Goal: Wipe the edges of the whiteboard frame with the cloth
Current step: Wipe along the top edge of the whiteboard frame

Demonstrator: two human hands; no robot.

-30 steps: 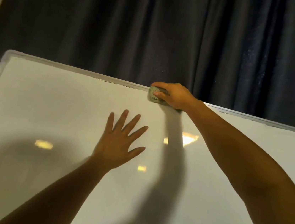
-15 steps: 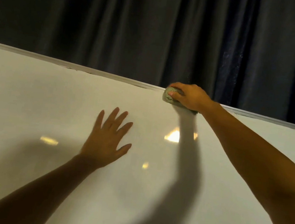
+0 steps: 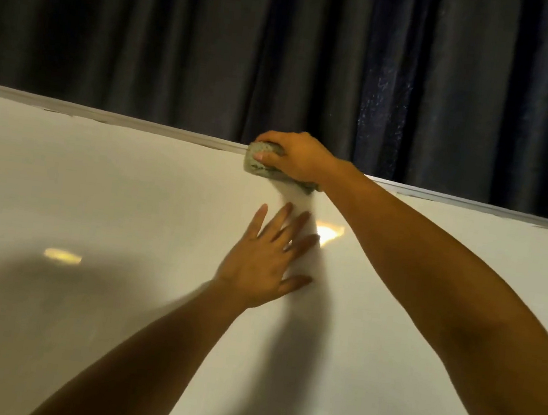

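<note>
Right hand (image 3: 301, 157) grips the bunched cloth (image 3: 260, 165), fingers curled over it and thumb tucked on its near face, pressing it against the top frame (image 3: 158, 128) of the whiteboard (image 3: 100, 206). Part of the cloth sits on the frame strip and part hangs onto the white surface just below. Compared with half a second ago, the hand sits at much the same place in the picture, yet more frame now stretches out to its left and the board's left corner, seen a second ago, is out of view; so the wipe seems to be travelling rightward along the top edge, with the head following. That suggests the left stretch of the top edge is covered and the right stretch, running toward the picture's edge, is still to do, as are the other sides.

Left hand (image 3: 264, 264) lies flat and open on the board, fingers spread, holding nothing. It has come much closer to the right hand than in the earlier pictures and now rests just below the cloth, probably steadying the board. Behind the frame hangs a dark curtain (image 3: 284, 53).
</note>
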